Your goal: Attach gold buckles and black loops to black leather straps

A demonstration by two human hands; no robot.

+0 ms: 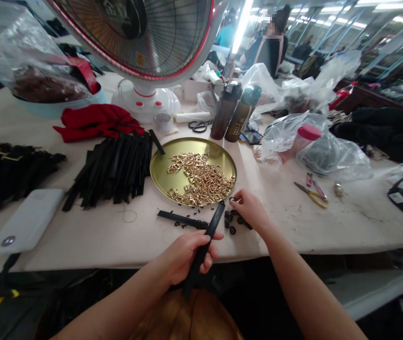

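Note:
My left hand (190,252) is closed round a flat black strap (216,218), which slants up and away from me toward the tray's near rim. My right hand (251,208), fingers pinched together, holds a small dark round piece (232,199) just right of the strap's far end. Below those fingers lie several small black round pieces (232,230). Another black strap (180,219) rests on the table left of the held one, with tiny dark bits around it. Beyond my hands, a round gold tray (158,172) bears a heap of small gold metal buckles (204,182).
A pile of black straps (116,170) lies left of the tray, near a white power bank (27,222) and red cloth (97,122). Behind stand a fan (144,101) and two bottles (225,111). Yellow-handled pliers (311,194) and plastic bags (336,151) are at right.

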